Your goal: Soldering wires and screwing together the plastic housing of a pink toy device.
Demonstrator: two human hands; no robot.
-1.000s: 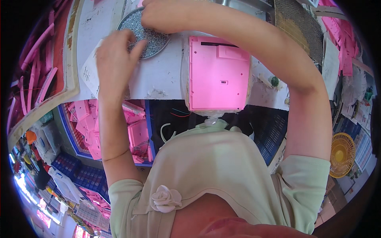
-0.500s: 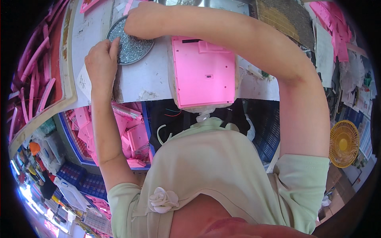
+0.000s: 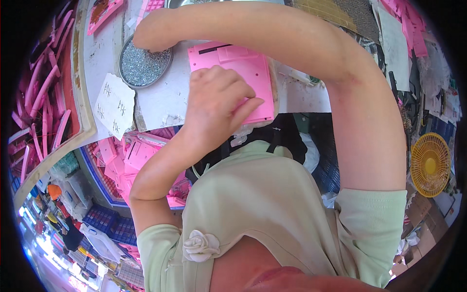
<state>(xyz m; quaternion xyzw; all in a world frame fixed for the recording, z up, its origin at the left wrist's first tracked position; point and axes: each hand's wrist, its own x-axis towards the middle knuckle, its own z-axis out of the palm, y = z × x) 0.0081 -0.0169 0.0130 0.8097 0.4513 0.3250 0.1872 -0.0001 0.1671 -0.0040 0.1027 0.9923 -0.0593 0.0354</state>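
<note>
A round metal dish full of small silvery screws or similar metal bits sits on the worktop at the far left. My right hand is over its far edge, fingers curled downward; whatever they hold is hidden. In front of me lies a flat pink plastic panel with small holes and a dark slot. My left hand is over this panel, seen from the back, its fingers bent and the thumb beside them. I cannot make out what, if anything, it pinches.
Left of the panel lies a white paper with handwriting. Below the worktop edge stands a blue crate of pink plastic parts. Long pink strips are piled at the far left. A metal tray is at the back; a yellow fan stands right.
My left hand has left the dish and moved right, over the pink panel, uncovering the white paper. My right hand stays at the dish. The whole view has shifted slightly.
</note>
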